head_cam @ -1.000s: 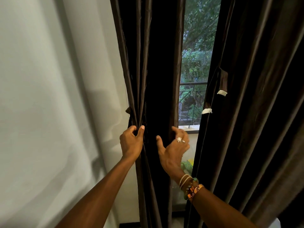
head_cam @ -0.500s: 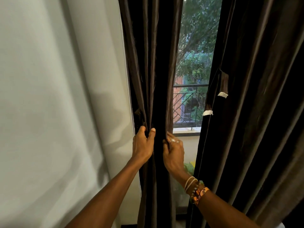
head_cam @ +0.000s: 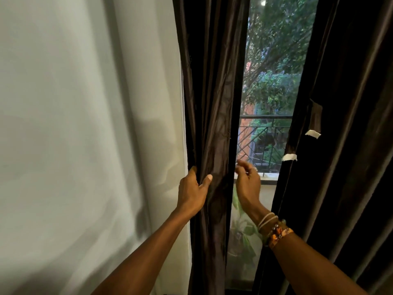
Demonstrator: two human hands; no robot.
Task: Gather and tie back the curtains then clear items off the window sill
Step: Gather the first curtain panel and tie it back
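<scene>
Head-worn wide view, forward, close before the curtains (head_cam: pixel 209 86)

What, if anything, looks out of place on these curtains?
On the right curtain, near its inner edge, a dark flap and two white tape-like strips stick out, like a patch or loose tie-back; I cannot tell which.

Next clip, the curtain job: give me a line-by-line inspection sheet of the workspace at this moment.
Surface: pale ledge shows in the gap, mostly hidden by the curtains.
Job's things: left curtain drawn into folds; right curtain hangs untied, with two white tabs.
Clutter: nothing seen.
Hands: left hand grips the left curtain's wall-side edge; right hand is blurred at the curtain's other edge, grip unclear.
Cables: nothing seen.
Surroundings: white wall, balcony railing, trees.
</scene>
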